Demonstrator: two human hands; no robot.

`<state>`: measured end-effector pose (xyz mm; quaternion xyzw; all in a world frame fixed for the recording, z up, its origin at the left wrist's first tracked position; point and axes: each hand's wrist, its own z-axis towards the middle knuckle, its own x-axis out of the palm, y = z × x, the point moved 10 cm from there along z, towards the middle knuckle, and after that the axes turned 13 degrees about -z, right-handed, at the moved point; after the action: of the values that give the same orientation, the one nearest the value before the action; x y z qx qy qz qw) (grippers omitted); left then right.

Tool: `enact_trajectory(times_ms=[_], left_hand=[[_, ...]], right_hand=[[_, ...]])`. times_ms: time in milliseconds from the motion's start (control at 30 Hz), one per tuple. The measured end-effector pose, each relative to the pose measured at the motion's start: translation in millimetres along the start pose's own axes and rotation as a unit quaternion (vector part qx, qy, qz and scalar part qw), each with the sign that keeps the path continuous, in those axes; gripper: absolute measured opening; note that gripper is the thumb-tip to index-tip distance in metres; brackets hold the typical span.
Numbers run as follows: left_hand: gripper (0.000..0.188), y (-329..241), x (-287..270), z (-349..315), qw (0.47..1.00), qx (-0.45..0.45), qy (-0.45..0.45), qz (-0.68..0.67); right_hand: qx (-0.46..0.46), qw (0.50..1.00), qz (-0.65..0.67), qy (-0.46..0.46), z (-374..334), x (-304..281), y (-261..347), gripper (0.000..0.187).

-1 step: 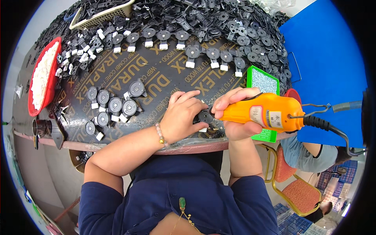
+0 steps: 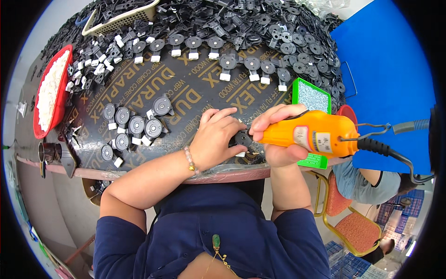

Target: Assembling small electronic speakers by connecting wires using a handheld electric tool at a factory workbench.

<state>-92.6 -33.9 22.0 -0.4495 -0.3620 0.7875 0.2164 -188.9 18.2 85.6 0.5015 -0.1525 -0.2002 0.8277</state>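
Black round part (image 2: 242, 138) is left of the green tray (image 2: 312, 161) on the table (image 2: 186, 100). The left hand (image 2: 214, 136) holds it between thumb and fingers. The right hand (image 2: 281, 156) is wrapped around an orange power tool (image 2: 320, 132), which hides the tray's middle. More black parts with white ends (image 2: 136, 124) sit far left of the tray.

The one view looks from the person's head, through the left of two side-by-side wide fisheye cameras. It faces steeply down onto the dark, gold-lettered wooden counter (image 2: 153, 83), from above the counter's near edge. It is close: the orange plastic handheld power tool (image 2: 309, 132), above the counter's near part, looms large. The view also takes in the wearer's navy-blue cloth shirt (image 2: 204, 209) before the counter and the large flat blue panel (image 2: 385, 69) right of it.
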Motion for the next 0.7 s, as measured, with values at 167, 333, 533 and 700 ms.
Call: enact_trajectory(times_ms=[167, 333, 533, 700], left_hand=[[0.046, -4, -1, -1, 1.0, 0.006, 0.007, 0.013], [0.048, -1, 0, -4, 0.999, 0.003, 0.007, 0.034], [0.049, -4, 3, 2, 0.999, 0.002, 0.011, 0.042], [0.046, -7, 7, 1, 0.999, 0.002, 0.016, 0.047]], right_hand=[[0.029, 0.999, 0.009, -0.021, -4, 1, -3, 0.082], [-0.047, 0.991, 0.118, -0.046, -3, -40, 4, 0.094], [-0.041, 0.958, -0.198, -0.205, -3, -178, 38, 0.082], [-0.062, 0.95, -0.192, -0.239, -9, -207, 24, 0.081]])
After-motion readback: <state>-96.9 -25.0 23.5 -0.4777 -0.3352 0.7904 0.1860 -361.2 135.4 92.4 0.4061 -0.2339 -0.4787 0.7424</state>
